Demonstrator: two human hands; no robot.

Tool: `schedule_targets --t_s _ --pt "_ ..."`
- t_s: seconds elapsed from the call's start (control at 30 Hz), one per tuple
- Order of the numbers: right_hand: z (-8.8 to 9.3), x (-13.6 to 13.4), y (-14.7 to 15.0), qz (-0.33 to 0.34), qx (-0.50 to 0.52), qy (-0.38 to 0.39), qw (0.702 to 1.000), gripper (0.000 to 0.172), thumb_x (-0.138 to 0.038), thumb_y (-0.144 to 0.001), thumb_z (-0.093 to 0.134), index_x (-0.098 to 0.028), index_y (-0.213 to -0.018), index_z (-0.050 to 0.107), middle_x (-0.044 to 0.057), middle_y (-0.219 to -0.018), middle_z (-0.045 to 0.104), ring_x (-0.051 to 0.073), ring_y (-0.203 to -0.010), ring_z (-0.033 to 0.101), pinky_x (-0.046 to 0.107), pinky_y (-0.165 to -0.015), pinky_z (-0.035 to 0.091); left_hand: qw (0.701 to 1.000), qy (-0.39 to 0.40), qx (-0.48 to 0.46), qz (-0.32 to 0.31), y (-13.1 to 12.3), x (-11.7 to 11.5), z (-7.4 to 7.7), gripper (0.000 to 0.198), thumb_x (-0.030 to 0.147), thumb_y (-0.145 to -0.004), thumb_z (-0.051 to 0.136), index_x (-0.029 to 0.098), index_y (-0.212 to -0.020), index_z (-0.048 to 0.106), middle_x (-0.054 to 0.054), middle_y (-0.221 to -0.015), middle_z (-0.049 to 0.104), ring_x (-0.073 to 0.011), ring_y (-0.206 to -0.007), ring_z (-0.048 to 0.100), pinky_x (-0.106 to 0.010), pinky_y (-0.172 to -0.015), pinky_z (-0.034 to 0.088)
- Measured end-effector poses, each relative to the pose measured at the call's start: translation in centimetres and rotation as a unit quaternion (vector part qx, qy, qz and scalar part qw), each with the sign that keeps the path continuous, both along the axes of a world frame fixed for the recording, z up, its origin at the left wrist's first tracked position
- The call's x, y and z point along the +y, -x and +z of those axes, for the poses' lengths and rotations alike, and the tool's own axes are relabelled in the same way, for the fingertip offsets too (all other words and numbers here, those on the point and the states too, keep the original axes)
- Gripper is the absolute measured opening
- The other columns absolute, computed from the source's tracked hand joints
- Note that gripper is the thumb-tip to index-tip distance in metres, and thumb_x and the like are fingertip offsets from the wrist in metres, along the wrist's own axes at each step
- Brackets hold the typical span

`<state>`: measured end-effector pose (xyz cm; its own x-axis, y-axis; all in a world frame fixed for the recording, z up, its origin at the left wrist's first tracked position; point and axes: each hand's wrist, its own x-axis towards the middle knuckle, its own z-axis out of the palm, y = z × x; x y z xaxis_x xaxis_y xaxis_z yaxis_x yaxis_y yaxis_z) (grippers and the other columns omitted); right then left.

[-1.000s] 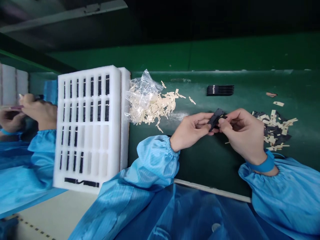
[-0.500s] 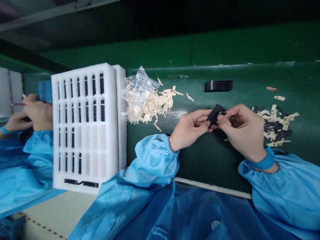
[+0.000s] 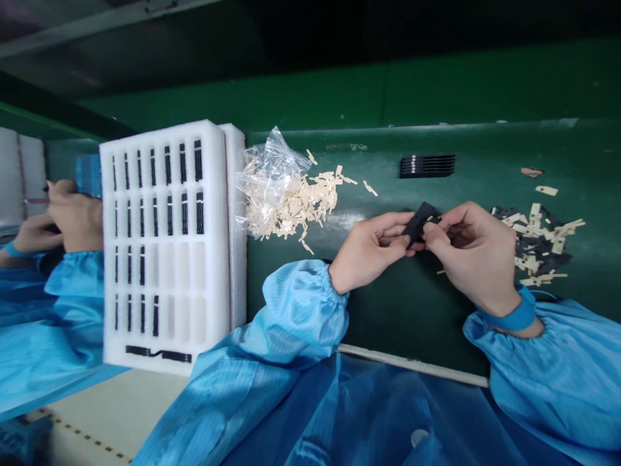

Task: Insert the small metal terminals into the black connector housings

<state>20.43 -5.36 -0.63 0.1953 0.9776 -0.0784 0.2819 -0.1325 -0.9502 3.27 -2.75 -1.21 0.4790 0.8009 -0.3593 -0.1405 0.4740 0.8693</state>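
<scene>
Between the thumb and fingers of my left hand [image 3: 371, 249] is a flat black rectangular piece [image 3: 418, 223], tilted up toward the right. My right hand [image 3: 478, 252] is closed in a pinch against the right edge of that piece. At its fingertips shows a small dark and cream tab [image 3: 433, 220], mostly covered by the thumb and index finger. Whether the tab is joined to the black piece I cannot tell. Beyond the hands lies a neat row of several black pieces [image 3: 427, 166] with a pale mark on them. A pile of cream and black scraps [image 3: 546, 246] is beside my right hand.
White foam trays [image 3: 165, 243] with black parts in their slots stand at the left. Cream strips [image 3: 301, 210] spill beside a clear plastic bag [image 3: 276, 162]. One brownish scrap [image 3: 532, 172] lies at the far right. At the far left, a co-worker's hands [image 3: 72, 217] are partly hidden behind the foam.
Almost nothing differs. The view has shifted slightly; both hands keep the same grip on the black piece and the small tab.
</scene>
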Motion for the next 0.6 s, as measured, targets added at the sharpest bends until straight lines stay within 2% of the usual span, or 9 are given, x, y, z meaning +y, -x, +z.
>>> schedule_targets --t_s 0.3,0.6 --pt "0.03 -0.01 -0.08 0.004 -0.014 -0.008 1.0 0.016 -0.024 -0.085 0.074 -0.025 -0.078 0.06 -0.003 -0.062 0.06 0.014 -0.05 0.056 0.028 -0.045 0.044 1.0 0.005 0.005 0.005 -0.03 -0.07 0.12 0.042 0.026 -0.086 0.076 0.016 -0.126 0.07 -0.01 -0.113 0.078 -0.0189 -0.095 0.076 -0.032 -0.09 0.062" --pt "0.7 0.05 0.04 0.006 -0.044 -0.022 0.999 0.017 -0.023 -0.083 0.074 -0.025 -0.076 0.059 -0.004 -0.06 0.06 0.012 -0.049 0.054 0.026 -0.044 0.042 1.0 -0.008 0.002 0.003 -0.16 -0.04 0.17 0.036 0.02 -0.086 0.072 0.014 -0.122 0.07 -0.009 -0.107 0.079 -0.0177 -0.093 0.076 -0.032 -0.09 0.062"
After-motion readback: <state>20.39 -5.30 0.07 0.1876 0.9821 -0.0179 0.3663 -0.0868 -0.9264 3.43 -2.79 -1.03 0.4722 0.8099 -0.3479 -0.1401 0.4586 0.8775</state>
